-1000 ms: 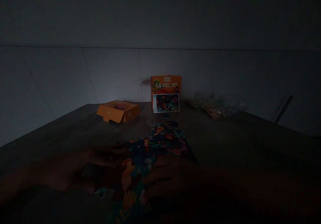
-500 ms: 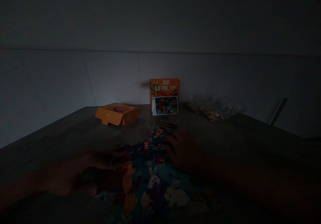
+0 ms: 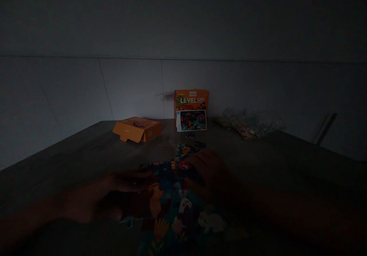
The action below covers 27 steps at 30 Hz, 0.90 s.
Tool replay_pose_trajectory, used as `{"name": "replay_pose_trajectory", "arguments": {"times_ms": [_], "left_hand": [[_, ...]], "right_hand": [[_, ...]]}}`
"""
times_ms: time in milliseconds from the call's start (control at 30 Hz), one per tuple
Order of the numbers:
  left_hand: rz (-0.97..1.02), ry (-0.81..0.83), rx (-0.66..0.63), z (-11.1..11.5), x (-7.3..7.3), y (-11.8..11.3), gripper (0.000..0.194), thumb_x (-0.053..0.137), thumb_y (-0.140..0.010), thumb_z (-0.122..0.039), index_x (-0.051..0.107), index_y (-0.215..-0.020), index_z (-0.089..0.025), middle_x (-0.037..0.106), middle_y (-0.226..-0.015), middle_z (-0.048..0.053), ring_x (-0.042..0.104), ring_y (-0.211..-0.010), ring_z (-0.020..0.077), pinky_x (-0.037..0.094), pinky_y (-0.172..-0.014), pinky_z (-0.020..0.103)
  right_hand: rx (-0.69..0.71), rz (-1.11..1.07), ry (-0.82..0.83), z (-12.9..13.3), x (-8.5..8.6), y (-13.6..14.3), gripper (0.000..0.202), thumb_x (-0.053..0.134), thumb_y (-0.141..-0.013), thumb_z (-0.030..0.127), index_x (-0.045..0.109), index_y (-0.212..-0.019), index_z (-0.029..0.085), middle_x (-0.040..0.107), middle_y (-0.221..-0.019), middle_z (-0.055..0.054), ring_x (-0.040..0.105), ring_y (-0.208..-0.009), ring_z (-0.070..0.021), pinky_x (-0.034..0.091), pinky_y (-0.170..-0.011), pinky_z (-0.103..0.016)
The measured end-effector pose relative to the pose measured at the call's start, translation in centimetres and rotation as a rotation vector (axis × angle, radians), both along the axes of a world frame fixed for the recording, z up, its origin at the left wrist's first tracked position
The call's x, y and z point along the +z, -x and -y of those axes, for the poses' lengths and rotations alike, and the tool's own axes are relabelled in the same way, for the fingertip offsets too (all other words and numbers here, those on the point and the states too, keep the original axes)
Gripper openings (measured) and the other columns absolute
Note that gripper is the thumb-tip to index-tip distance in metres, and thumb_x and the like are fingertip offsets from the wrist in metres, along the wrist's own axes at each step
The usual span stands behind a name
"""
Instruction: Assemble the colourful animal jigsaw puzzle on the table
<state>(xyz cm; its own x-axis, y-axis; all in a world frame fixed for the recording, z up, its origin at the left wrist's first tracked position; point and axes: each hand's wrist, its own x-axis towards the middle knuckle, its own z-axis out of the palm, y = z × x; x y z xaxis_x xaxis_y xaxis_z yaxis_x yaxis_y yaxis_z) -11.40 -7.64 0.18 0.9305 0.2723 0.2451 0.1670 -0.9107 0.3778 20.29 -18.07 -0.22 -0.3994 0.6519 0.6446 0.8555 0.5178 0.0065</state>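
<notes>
A partly joined jigsaw puzzle (image 3: pixel 177 210), with white rabbits, an orange animal and plants on dark teal, lies on the table before me. At its left side rests my left hand (image 3: pixel 114 191), fingers stretched out over the edge pieces and thumb apart below. Over the puzzle's upper right, my right hand (image 3: pixel 210 172) is curled, its fingertips and thumb closing on a puzzle piece (image 3: pixel 185 165) with a reddish patch. Dim light makes that piece's outline hard to see. Loose puzzle pieces (image 3: pixel 186 149) lie just beyond the right fingers.
An orange box (image 3: pixel 192 95) marked "LEVEL UP!" stands at the back, with a picture card (image 3: pixel 191 120) leaning on it. Left of it lies an opened orange box (image 3: pixel 137 128). Clear plastic bags (image 3: pixel 249 124) of pieces sit at the back right of the grey table (image 3: pixel 71 153).
My right hand has curled its fingers inward, and a reddish piece now shows at its fingertips. My left hand stays at the puzzle's left edge. The view has shifted slightly.
</notes>
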Motion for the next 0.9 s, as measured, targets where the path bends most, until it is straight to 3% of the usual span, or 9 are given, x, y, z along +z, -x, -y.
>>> {"name": "replay_pose_trajectory", "arguments": {"times_ms": [67,167,233,400,600,733,800,900], "left_hand": [[-0.064,0.009,-0.005,0.6,0.6,-0.1,0.061,0.055,-0.091,-0.049,0.041,-0.147,-0.031,0.039,-0.155,0.004,0.037,-0.140,0.0348,0.034,-0.112,0.054],[-0.137,-0.085,0.043,1.9,1.5,-0.4,0.080,0.060,-0.088,-0.036,0.017,-0.156,-0.029,0.025,-0.161,0.007,0.031,-0.143,0.0347,0.036,-0.113,0.051],[-0.170,-0.164,-0.026,3.1,2.0,-0.9,0.086,0.062,-0.087,-0.033,0.011,-0.157,-0.030,0.019,-0.162,0.007,0.024,-0.146,0.0354,0.032,-0.115,0.053],[-0.175,-0.201,-0.223,5.5,2.9,-3.2,0.095,0.066,-0.086,-0.038,0.004,-0.157,-0.028,0.012,-0.162,0.008,0.012,-0.148,0.0362,0.018,-0.119,0.058],[-0.151,-0.182,-0.194,5.7,2.8,-3.7,0.092,0.070,-0.085,-0.039,0.013,-0.157,-0.026,0.021,-0.160,0.009,0.019,-0.147,0.0335,0.023,-0.120,0.052],[-0.060,-0.185,-0.046,4.1,2.1,-2.7,0.070,0.060,-0.092,-0.036,0.028,-0.154,-0.028,0.029,-0.158,0.008,0.026,-0.146,0.0323,0.034,-0.116,0.050],[-0.051,-0.171,0.023,3.0,1.6,-2.2,0.062,0.055,-0.094,-0.033,0.032,-0.152,-0.029,0.033,-0.157,0.007,0.026,-0.145,0.0329,0.040,-0.112,0.051],[-0.103,-0.152,0.032,1.8,1.0,-1.6,0.065,0.058,-0.092,-0.037,0.032,-0.152,-0.029,0.029,-0.159,0.008,0.027,-0.145,0.0360,0.041,-0.110,0.053]], "right_hand": [[0.097,-0.001,-0.086,0.1,0.1,0.0,0.029,0.062,-0.087,0.033,0.060,-0.108,0.013,0.067,-0.100,-0.012,0.058,-0.093,-0.0260,0.047,-0.083,-0.042],[0.215,0.010,-0.192,0.2,0.0,-0.2,0.034,0.061,-0.090,0.036,0.056,-0.115,0.012,0.067,-0.102,-0.012,0.059,-0.095,-0.0246,0.047,-0.084,-0.041],[0.270,0.020,-0.230,0.2,-0.1,-0.3,0.037,0.061,-0.091,0.036,0.053,-0.118,0.013,0.068,-0.102,-0.011,0.060,-0.095,-0.0232,0.046,-0.085,-0.039],[0.366,0.063,-0.152,0.9,0.2,0.1,0.032,0.058,-0.094,0.039,0.053,-0.116,0.018,0.070,-0.103,-0.008,0.062,-0.095,-0.0204,0.045,-0.085,-0.037],[0.487,0.124,-0.043,1.3,0.3,0.3,0.040,0.056,-0.094,0.044,0.050,-0.125,0.019,0.070,-0.110,-0.007,0.062,-0.101,-0.0198,0.045,-0.092,-0.035],[0.240,-0.124,-0.045,0.5,-0.7,-0.3,0.030,0.052,-0.089,0.024,0.054,-0.118,0.017,0.067,-0.106,-0.012,0.061,-0.100,-0.0247,0.047,-0.088,-0.040],[0.082,-0.278,0.050,-0.2,-1.0,-0.7,0.035,0.045,-0.082,0.014,0.055,-0.115,0.016,0.065,-0.106,-0.013,0.060,-0.101,-0.0258,0.047,-0.088,-0.042],[-0.072,-0.517,0.287,-1.3,-1.0,-1.3,0.037,0.043,-0.074,0.012,0.058,-0.108,0.016,0.066,-0.098,-0.011,0.062,-0.093,-0.0244,0.049,-0.083,-0.040]]}}
